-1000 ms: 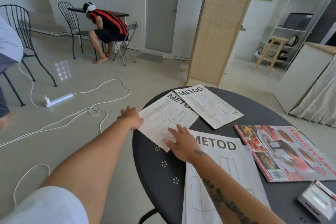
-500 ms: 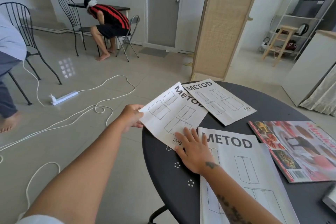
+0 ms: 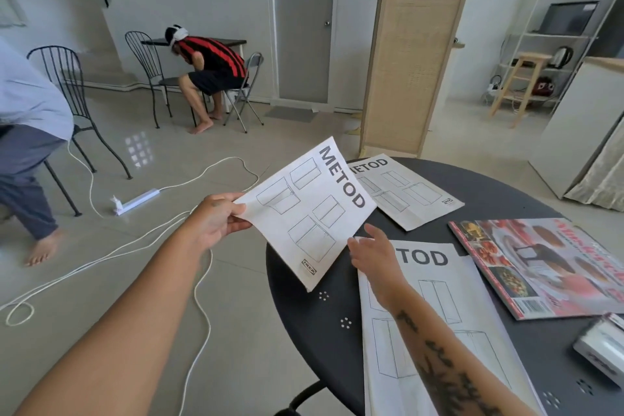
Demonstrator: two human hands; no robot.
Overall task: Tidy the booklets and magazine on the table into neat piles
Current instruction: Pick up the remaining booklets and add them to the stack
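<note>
Left hand (image 3: 216, 219) pinching thin paper booklet (image 3: 309, 213) corner, right hand (image 3: 371, 255) spread empty, round dark table (image 3: 304, 324)

Raised booklet (image 3: 305, 209): its left corner is hidden between the left hand's (image 3: 216, 221) thumb and fingers (image 3: 236, 224); its near-right edge runs behind the right hand's (image 3: 374, 255) fingertips. Large booklet (image 3: 435, 321): title's first letters covered under the right hand's fingers, only "TOD" readable; lower end cut by the bottom edge. Magazine (image 3: 547, 263): cover lettering blurred, unreadable; right side cut by the frame. White box (image 3: 604, 353), well right of the fingers: cut off, print too smeared to read.
</note>
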